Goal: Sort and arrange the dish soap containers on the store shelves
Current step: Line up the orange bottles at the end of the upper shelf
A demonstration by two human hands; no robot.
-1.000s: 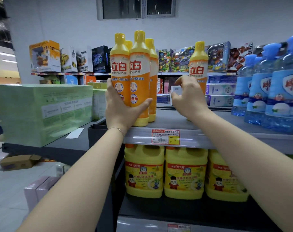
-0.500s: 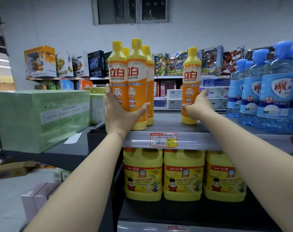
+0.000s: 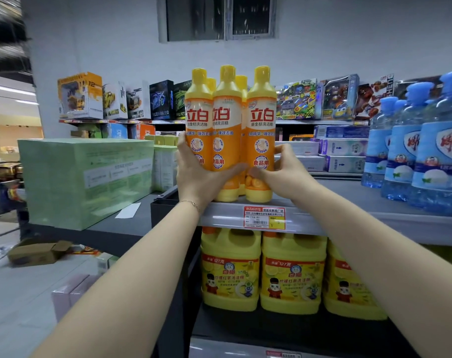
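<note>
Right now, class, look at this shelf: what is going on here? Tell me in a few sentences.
A person is tidying orange dish soap bottles at the front edge of the top shelf. The left hand wraps round the front bottles on the left, while the right hand grips the rightmost bottle, which stands upright against the group. Yellow jugs sit on the shelf below, and blue bottles stand to the right.
</note>
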